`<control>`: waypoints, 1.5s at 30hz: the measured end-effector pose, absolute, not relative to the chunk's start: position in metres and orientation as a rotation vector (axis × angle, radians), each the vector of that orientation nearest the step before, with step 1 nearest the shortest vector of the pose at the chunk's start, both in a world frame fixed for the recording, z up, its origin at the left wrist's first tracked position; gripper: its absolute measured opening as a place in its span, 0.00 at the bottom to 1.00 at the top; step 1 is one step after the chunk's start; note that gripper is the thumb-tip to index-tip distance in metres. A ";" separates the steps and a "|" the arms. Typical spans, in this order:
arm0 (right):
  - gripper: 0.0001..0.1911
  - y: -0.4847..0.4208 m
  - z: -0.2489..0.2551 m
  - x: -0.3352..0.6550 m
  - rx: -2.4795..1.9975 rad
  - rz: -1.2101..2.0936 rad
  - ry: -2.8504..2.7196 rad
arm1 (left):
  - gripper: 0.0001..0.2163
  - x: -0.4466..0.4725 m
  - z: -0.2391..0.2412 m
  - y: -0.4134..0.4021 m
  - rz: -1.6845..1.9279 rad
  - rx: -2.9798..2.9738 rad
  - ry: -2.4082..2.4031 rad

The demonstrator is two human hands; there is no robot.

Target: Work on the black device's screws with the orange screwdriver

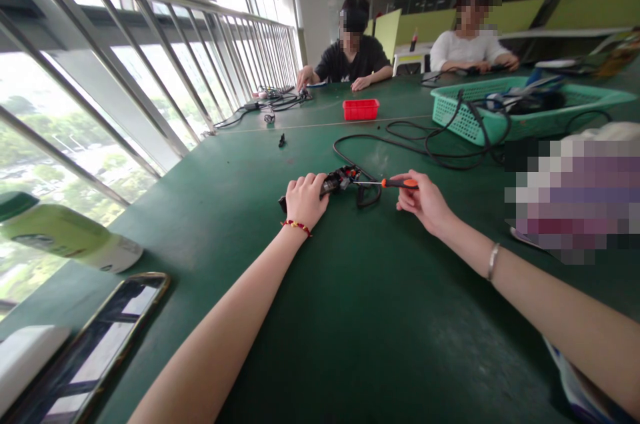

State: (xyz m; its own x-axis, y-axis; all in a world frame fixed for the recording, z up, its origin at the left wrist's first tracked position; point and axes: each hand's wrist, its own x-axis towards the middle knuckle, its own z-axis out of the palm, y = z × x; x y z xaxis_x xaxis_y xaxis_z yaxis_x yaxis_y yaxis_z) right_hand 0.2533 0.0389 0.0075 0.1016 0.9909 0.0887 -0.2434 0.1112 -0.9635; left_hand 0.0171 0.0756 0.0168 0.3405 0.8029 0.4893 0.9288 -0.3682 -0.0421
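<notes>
My left hand (305,201) is wrapped over a dark, elongated electrical device (341,179), pressing it to the green table. Its right end is opened up, and small red and dark inner parts show there. In my right hand (423,201) is a screwdriver (395,183) with an orange and black handle, lying nearly level. The shaft points left, and its tip meets the exposed end of the device; exactly what it touches is too small to tell. A black cord (345,139) runs from beside the device toward the right. My left palm hides part of the casing.
A red tray (361,110) and a small black part (282,141) lie beyond my hands. At right stands a green basket (475,124) holding tools and cables. A phone (110,344) and a bottle (70,237) are at left, by the railing (150,1). Two people sit across the table.
</notes>
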 end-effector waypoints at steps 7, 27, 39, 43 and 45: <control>0.11 0.045 0.002 0.260 -0.969 1.163 -0.939 | 0.17 0.014 0.014 0.081 -0.543 -2.324 -1.548; 0.09 0.044 0.008 0.260 -1.014 1.184 -0.798 | 0.17 0.013 0.012 0.083 -0.540 -2.299 -1.533; 0.09 0.040 0.013 0.258 -1.037 1.213 -0.829 | 0.17 0.013 0.012 0.084 -0.551 -2.311 -1.534; 0.07 0.039 0.013 0.258 -1.076 1.248 -0.895 | 0.17 0.013 0.012 0.085 -0.544 -2.315 -1.541; 0.11 0.039 0.012 0.258 -1.076 1.236 -0.934 | 0.17 0.013 0.012 0.085 -0.545 -2.311 -1.539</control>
